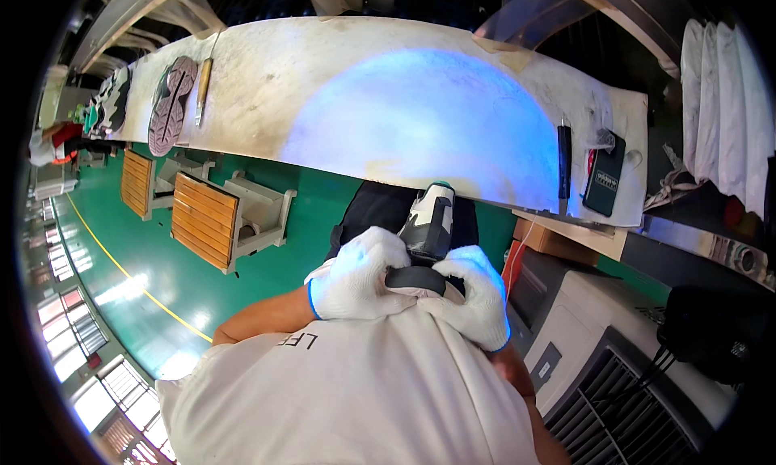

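A white and dark grey shoe (430,222) with a green edge at its far end is held close to my chest, beyond the table's near edge. My left hand (364,275), in a white knit glove, has its fingers curled round the left side of the shoe's near end. On the opposite side my right hand (477,295), gloved the same way, is closed on the shoe with its fingers bent inward. Between the hands shows a dark curved band with a pale pinkish part below it. The fingertips are partly hidden.
A worn white table (250,85) under blue light bears a shoe sole (172,105), a wooden-handled tool (204,89), a slim black tool (564,170) and a dark rectangular device (605,176). Wooden-topped stools (204,221) stand left; a large grey machine (594,327) is right.
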Demonstrator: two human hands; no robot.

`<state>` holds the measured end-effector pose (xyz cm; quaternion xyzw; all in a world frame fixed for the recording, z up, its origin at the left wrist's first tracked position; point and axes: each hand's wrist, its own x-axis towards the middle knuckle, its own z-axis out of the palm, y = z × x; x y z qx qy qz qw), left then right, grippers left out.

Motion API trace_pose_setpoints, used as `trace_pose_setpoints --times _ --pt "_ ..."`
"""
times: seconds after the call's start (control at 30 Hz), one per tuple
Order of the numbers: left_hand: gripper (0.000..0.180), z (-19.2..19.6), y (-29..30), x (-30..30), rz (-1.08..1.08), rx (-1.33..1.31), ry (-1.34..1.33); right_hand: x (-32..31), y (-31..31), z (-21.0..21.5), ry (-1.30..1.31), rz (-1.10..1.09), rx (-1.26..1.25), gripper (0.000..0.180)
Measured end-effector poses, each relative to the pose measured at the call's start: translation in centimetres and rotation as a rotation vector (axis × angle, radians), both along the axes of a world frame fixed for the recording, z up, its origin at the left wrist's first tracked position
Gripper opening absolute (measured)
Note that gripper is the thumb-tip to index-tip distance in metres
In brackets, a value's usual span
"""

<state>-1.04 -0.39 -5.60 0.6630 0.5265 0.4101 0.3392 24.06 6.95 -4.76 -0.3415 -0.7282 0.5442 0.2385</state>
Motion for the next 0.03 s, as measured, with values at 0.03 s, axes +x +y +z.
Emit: trace_pose_setpoints --times 0.03 --pt "0.059 0.31 0.32 -0.35 -0.036 -0.046 -0.008 0.09 -0.29 0.04 0.002 -0.017 -0.008 0.052"
